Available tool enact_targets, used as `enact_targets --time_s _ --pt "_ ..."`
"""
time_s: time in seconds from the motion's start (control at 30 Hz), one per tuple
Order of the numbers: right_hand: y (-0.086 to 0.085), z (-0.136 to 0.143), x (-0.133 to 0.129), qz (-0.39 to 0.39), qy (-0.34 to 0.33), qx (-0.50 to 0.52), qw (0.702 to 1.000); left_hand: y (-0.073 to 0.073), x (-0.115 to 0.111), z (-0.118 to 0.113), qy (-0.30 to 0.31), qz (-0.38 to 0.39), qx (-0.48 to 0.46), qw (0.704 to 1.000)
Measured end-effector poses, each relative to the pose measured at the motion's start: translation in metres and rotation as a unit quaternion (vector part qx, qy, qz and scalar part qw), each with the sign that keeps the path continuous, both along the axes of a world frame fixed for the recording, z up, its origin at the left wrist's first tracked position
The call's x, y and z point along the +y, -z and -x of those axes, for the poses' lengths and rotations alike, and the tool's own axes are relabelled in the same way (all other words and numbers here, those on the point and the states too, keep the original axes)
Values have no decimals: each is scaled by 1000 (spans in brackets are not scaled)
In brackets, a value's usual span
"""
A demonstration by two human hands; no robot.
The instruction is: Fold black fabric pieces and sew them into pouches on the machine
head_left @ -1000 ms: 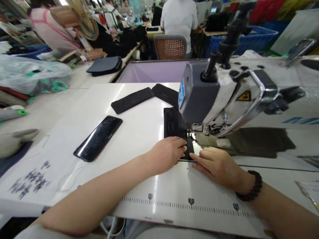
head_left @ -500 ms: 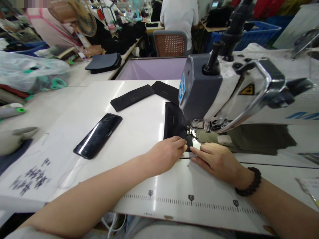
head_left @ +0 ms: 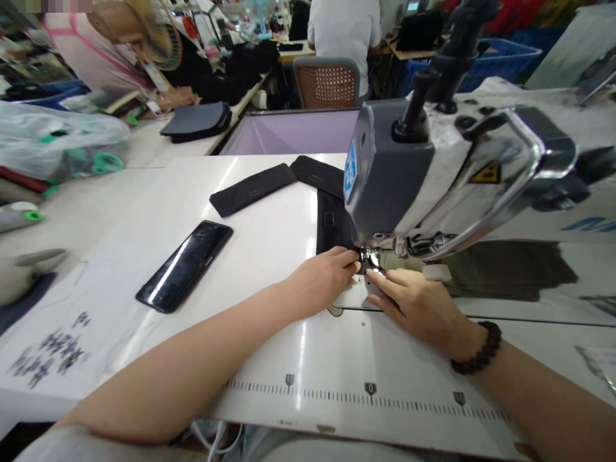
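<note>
A black fabric piece (head_left: 332,221) with a small stitched rectangle lies flat at the needle end of the sewing machine (head_left: 389,173); its near edge runs under the presser foot (head_left: 369,258). My left hand (head_left: 327,279) rests on the near end of this piece, fingers curled together on its edge just left of the foot. From the right, my right hand (head_left: 416,301) reaches in with fingers extended and fingertips at the cloth's near edge; thumb and forefinger are apart. The machine head hides the cloth's right side.
Two more black fabric pieces (head_left: 255,188) lie behind and left. A phone (head_left: 185,266) is on the table (head_left: 269,256) at left. Olive fabric (head_left: 510,269) lies under the machine arm. A seated person (head_left: 344,38) is beyond, near a blue basket (head_left: 500,61).
The black fabric piece has moved away from me under the presser foot, with both hands following slightly forward. The view has shifted a little.
</note>
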State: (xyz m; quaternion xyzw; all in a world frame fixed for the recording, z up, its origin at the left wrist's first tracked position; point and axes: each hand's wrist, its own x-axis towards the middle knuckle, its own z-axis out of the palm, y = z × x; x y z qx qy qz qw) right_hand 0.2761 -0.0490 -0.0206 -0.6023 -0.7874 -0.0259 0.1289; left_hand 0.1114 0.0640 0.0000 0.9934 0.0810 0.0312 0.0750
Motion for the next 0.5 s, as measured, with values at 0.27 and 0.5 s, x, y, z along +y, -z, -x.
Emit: enact_targets --time_s 0.27,0.5 --pt "0 1 0 12 5 4 1000 5 10 -6 -30 -6 -29 999" --pt "0 1 0 28 7 13 999 7 14 -8 -35 -7 -37 999"
